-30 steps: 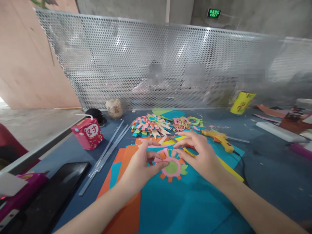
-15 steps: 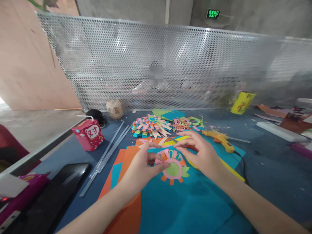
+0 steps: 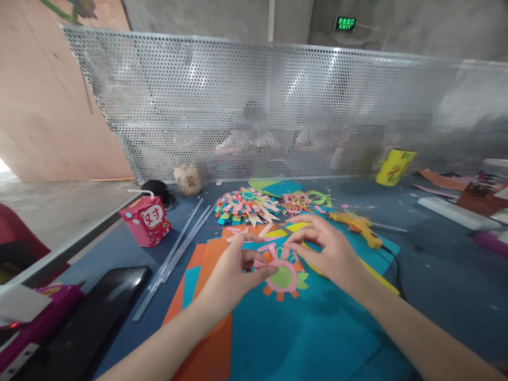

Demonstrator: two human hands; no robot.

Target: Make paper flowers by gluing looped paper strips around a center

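The paper flower point(image 3: 282, 274) lies on the teal sheet point(image 3: 301, 328) near the middle of the bench point(image 3: 436, 264). The left hand point(image 3: 232, 272) pinches its left rim between thumb and forefinger, grip clenched on the paper; the right hand point(image 3: 329, 251) works a petal at the top edge with its fingertips, a light grip on that strip. To fold well, I judge the left should pin the disc flat while the right creases one petal at a time, close to the green centre, without tearing. The glue gun point(image 3: 359, 226) lies just right, toward the far edge.
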